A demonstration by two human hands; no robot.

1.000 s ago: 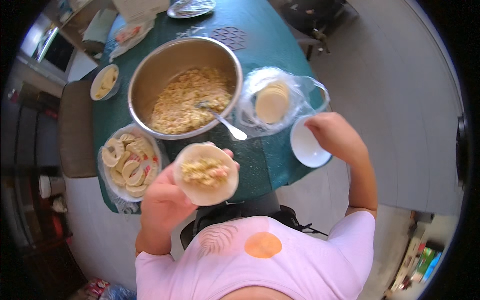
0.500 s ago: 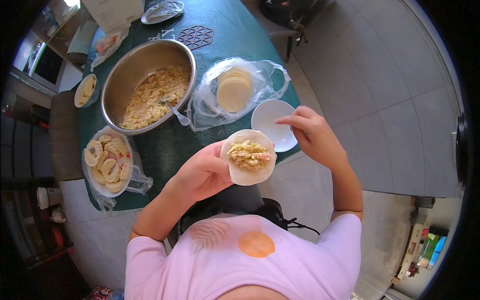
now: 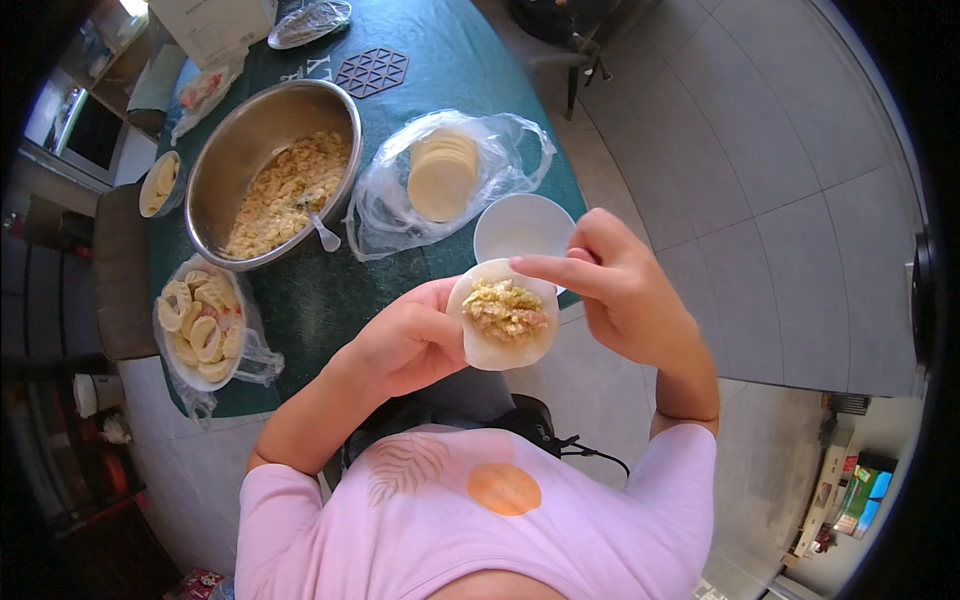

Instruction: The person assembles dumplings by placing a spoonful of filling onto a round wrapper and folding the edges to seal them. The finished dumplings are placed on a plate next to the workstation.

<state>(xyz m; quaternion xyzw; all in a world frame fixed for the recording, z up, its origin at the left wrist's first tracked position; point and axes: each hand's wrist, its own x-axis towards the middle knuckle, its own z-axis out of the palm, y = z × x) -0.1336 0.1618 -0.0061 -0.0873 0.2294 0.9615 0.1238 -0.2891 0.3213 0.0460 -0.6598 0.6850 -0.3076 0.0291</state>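
Observation:
In my left hand (image 3: 415, 335) rests a round dumpling wrapper (image 3: 482, 350), its left edge gripped by the thumb. A mound of chopped filling (image 3: 505, 310) sits in its middle. My right hand (image 3: 620, 285) has its index finger stretched out, the tip at the wrapper's upper rim; the other fingers are curled and hold nothing that I can see. Just behind is a white bowl (image 3: 520, 222), partly hidden by the wrapper and my right hand. A stack of wrappers (image 3: 442, 185) lies on a clear plastic bag (image 3: 385, 205).
A large steel basin (image 3: 200, 170) of filling, with a spoon (image 3: 325, 235) in it, stands on the green-covered table (image 3: 440, 60). Folded dumplings (image 3: 205, 325) fill a bag-lined dish at left. Beyond are a small bowl (image 3: 160, 185), a dark lattice trivet (image 3: 372, 72) and a wrapped plate (image 3: 310, 24).
My right hand has moved left and down from over the white bowl, bringing its index fingertip to the wrapper's upper rim. The left hand still holds the filled wrapper.

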